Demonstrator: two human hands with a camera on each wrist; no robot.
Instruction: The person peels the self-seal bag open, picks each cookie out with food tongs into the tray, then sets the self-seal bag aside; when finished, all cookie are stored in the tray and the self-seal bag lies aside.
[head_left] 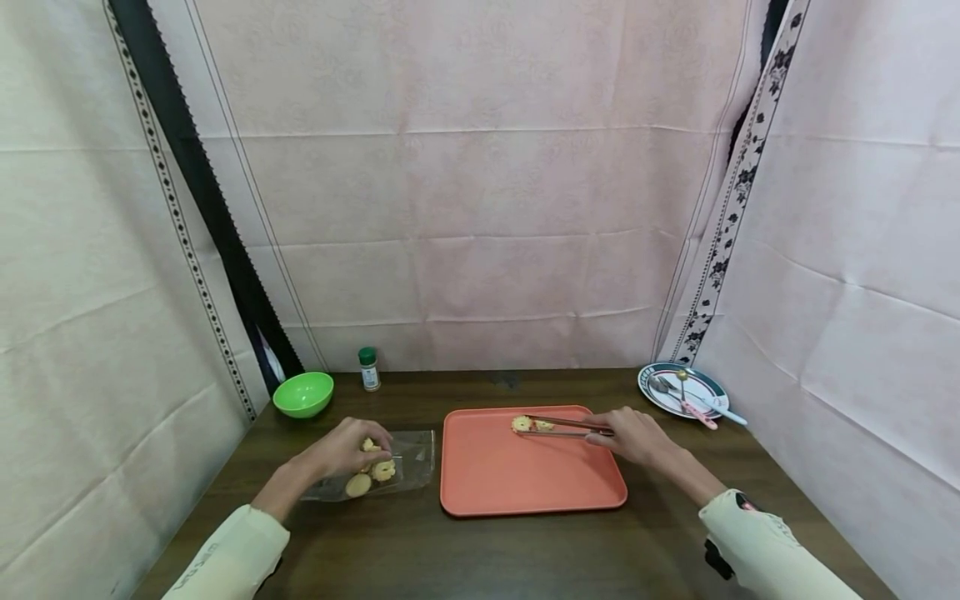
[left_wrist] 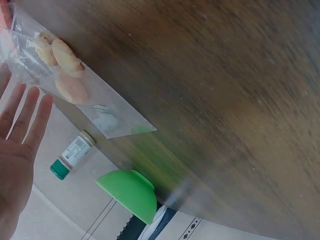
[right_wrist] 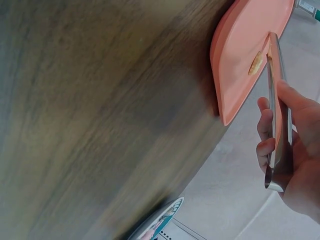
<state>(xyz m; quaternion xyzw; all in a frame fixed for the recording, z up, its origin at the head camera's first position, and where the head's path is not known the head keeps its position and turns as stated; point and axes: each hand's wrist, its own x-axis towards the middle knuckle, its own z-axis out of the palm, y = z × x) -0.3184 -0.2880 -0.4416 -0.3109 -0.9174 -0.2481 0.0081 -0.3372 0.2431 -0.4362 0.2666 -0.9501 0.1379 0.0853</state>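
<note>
My left hand [head_left: 352, 447] is over a clear plastic bag [head_left: 417, 458] that holds several cookies [head_left: 358, 485]. In the left wrist view its fingers [left_wrist: 20, 112] look nearly straight beside the bag, and the thumb is hidden. Metal tongs [right_wrist: 282, 135] are gripped in my right hand [head_left: 633, 435], thumb along one arm and fingers curled round the other. The tong tips reach over the pink tray [head_left: 525, 483], about a pale cookie [head_left: 521, 424]. Another cookie [head_left: 544, 426] lies just right of it, partly behind the tongs.
A green bowl [head_left: 303, 395] and a green-capped jar [head_left: 368, 369] stand at the back left of the wooden table [head_left: 510, 554]. At the back right, a patterned plate [head_left: 651, 386] holds a fork, a pink-handled utensil and a blue-handled one. Pale cloth [head_left: 480, 192] hangs around the table.
</note>
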